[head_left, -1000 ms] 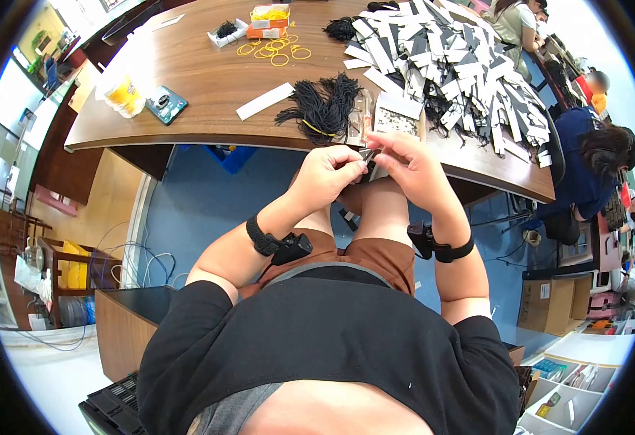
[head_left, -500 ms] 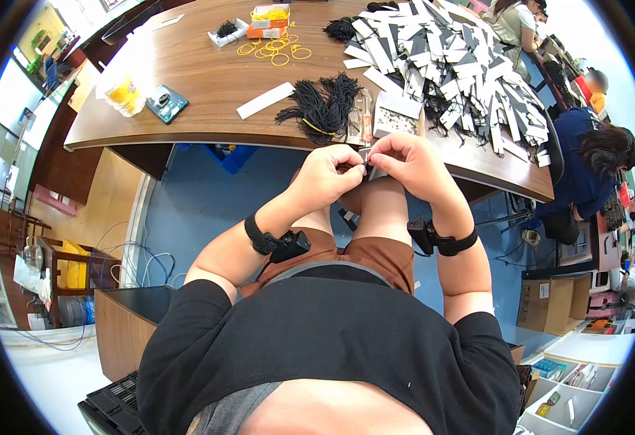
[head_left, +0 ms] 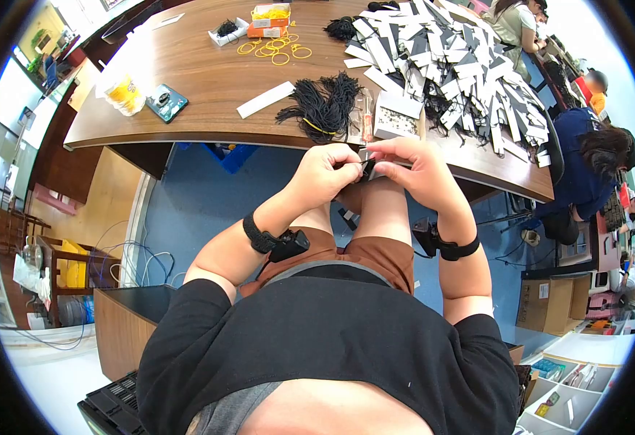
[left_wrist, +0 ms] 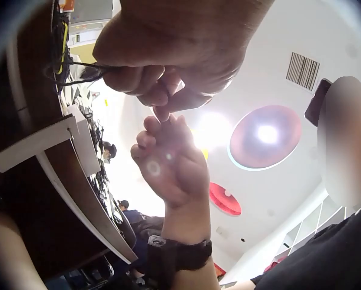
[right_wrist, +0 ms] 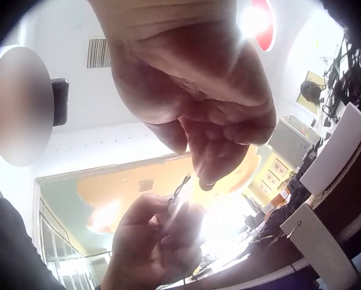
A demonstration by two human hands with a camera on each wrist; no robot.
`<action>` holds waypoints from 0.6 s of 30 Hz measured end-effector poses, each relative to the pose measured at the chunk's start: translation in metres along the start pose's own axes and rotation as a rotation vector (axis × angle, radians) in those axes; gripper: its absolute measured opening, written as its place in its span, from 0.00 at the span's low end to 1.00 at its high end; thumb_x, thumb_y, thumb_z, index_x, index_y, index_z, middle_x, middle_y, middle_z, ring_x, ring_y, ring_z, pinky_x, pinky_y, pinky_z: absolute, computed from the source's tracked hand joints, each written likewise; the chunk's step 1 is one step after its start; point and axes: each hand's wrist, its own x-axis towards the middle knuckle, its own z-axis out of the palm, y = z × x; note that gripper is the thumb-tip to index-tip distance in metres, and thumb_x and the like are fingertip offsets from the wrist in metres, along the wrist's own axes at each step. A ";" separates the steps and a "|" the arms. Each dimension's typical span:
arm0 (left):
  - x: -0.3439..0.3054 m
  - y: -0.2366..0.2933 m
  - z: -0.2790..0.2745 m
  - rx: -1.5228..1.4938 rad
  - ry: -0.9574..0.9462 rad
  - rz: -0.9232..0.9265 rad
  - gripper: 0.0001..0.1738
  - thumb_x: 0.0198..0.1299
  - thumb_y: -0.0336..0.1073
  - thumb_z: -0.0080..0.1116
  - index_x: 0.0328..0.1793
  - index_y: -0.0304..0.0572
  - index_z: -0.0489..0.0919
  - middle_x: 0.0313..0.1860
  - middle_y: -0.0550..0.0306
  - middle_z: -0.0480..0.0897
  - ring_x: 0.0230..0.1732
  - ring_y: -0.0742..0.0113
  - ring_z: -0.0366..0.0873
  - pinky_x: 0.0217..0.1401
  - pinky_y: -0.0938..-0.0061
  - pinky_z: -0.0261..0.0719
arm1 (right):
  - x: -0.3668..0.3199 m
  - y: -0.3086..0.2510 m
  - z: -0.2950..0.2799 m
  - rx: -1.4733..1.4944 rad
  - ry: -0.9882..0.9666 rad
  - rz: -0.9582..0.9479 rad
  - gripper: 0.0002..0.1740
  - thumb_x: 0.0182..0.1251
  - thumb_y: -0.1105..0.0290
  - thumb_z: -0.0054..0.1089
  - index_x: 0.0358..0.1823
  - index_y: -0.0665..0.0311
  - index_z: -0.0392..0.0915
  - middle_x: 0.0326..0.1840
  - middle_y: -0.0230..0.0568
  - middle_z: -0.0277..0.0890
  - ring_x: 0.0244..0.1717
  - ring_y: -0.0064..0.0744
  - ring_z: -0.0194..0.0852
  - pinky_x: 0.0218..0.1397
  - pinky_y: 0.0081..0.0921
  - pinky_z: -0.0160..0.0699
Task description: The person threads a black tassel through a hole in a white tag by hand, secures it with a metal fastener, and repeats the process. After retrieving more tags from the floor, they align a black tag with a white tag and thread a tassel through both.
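Note:
My left hand [head_left: 328, 174] pinches a thin black cord [right_wrist: 182, 186] between thumb and fingertips, just off the table's front edge. A short twisted end of the cord sticks up from the pinch in the right wrist view, and dark strands [left_wrist: 84, 71] trail from the other side of this hand in the left wrist view. My right hand [head_left: 415, 170] is close beside it, thumb and forefinger apart, with nothing visible between them. A white tag with a small hole [right_wrist: 319, 241] juts out at the table edge below the hands.
On the wooden table [head_left: 201, 80] lie a bundle of black cords [head_left: 321, 105], an open box of small pieces [head_left: 399, 116], an orange-handled tool [head_left: 367, 119] and a large heap of black and white tags [head_left: 455, 65]. Yellow rubber bands [head_left: 274, 51] and a phone [head_left: 167, 104] lie further left.
Half a second ago my right thumb and forefinger met at the cord by the left fingertips; now they have spread and drawn slightly right. My left hand keeps its pinch.

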 end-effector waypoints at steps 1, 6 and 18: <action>0.000 0.000 0.000 -0.006 -0.003 -0.009 0.05 0.55 0.27 0.54 0.30 0.33 0.79 0.28 0.62 0.79 0.32 0.78 0.73 0.38 0.81 0.71 | 0.000 -0.001 0.001 -0.015 -0.005 -0.011 0.11 0.62 0.74 0.59 0.45 0.71 0.79 0.34 0.36 0.79 0.31 0.18 0.73 0.36 0.18 0.74; 0.000 0.002 0.001 0.003 -0.020 0.007 0.05 0.55 0.28 0.55 0.31 0.33 0.80 0.29 0.61 0.79 0.34 0.78 0.73 0.38 0.80 0.71 | 0.002 -0.004 -0.002 -0.098 -0.026 0.135 0.08 0.59 0.76 0.61 0.39 0.70 0.80 0.31 0.35 0.80 0.32 0.19 0.74 0.37 0.18 0.74; 0.010 -0.026 -0.014 0.049 0.063 -0.090 0.09 0.57 0.34 0.58 0.31 0.34 0.80 0.23 0.64 0.77 0.23 0.75 0.71 0.25 0.79 0.70 | -0.015 0.028 0.018 -0.779 0.313 -0.515 0.07 0.46 0.75 0.64 0.29 0.60 0.77 0.29 0.32 0.76 0.32 0.33 0.73 0.39 0.30 0.66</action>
